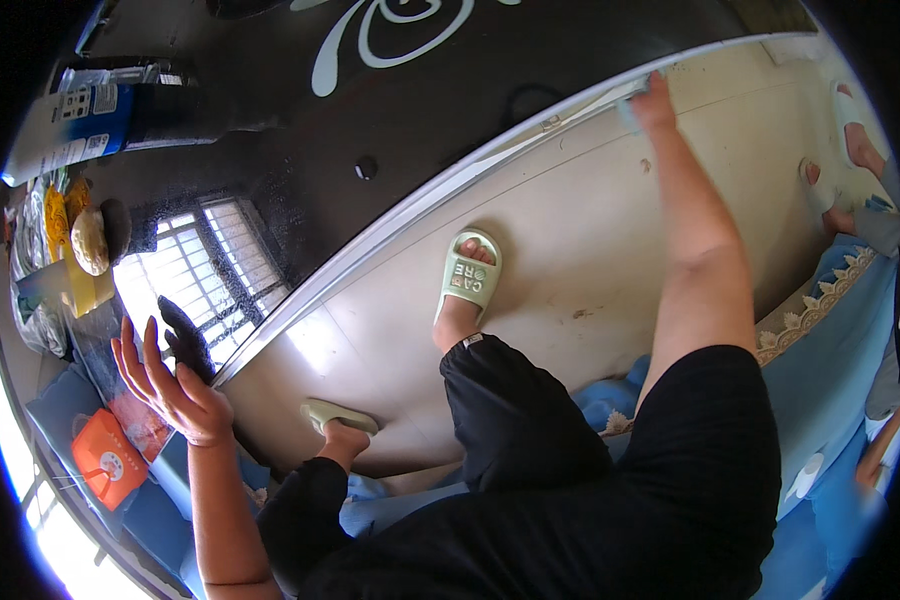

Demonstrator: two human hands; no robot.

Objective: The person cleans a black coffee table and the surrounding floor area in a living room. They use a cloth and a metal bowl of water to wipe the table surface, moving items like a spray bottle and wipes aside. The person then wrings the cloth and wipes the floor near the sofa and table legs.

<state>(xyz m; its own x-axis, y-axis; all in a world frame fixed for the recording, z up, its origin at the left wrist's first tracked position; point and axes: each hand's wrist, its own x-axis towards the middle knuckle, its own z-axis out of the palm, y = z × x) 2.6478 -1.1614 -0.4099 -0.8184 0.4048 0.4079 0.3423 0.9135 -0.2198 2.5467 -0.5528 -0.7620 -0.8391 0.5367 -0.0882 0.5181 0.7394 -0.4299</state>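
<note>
My right hand [654, 105] is at the pale edge trim [450, 172] of a glossy black table [420, 112], toward its far right end. Its fingers close on a light blue cloth [630, 118], which is mostly hidden and blurred. My left hand [180, 401] is raised beside the table's near left corner, fingers spread, with nothing in it. The dark tabletop mirrors that hand and a barred window. White curled ornament [337, 45] decorates the top, and a small dark round object [366, 168] lies on it.
A bottle with a blue and white label [94, 124], a pale roundish item [90, 240] and plastic packaging [34, 262] occupy the table's left. An orange bag [110, 459] rests on a blue sofa [150, 525]. Another person's slippered foot [855, 139] is at right, near a lace-trimmed blue cover [832, 315].
</note>
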